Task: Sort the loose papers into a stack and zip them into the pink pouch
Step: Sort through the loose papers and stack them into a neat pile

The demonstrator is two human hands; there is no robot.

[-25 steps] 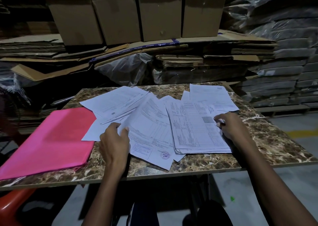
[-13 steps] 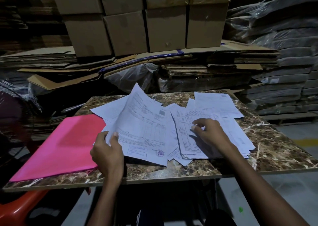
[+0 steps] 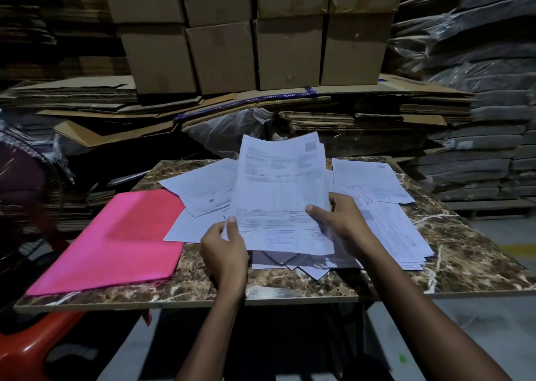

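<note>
A printed sheet (image 3: 281, 189) is raised and tilted up above the marble table (image 3: 464, 253). My left hand (image 3: 223, 250) pinches its lower left edge with the thumb on top. My right hand (image 3: 339, 221) grips its lower right edge. Under and around it lie loose papers: a few sheets (image 3: 203, 189) to the left and a rough pile (image 3: 397, 235) to the right, partly hidden by my right hand. The pink pouch (image 3: 116, 241) lies flat on the table's left side, apart from both hands.
Cardboard boxes (image 3: 255, 32) and flattened cardboard (image 3: 116, 102) are stacked behind the table. Wrapped bundles (image 3: 478, 61) fill the right side. A red plastic chair (image 3: 32, 348) sits at the lower left, below the table's front edge (image 3: 188, 303).
The sheet my left hand held has been lifted higher and moved right. My right hand left the right pile and took hold of that sheet's right edge.
</note>
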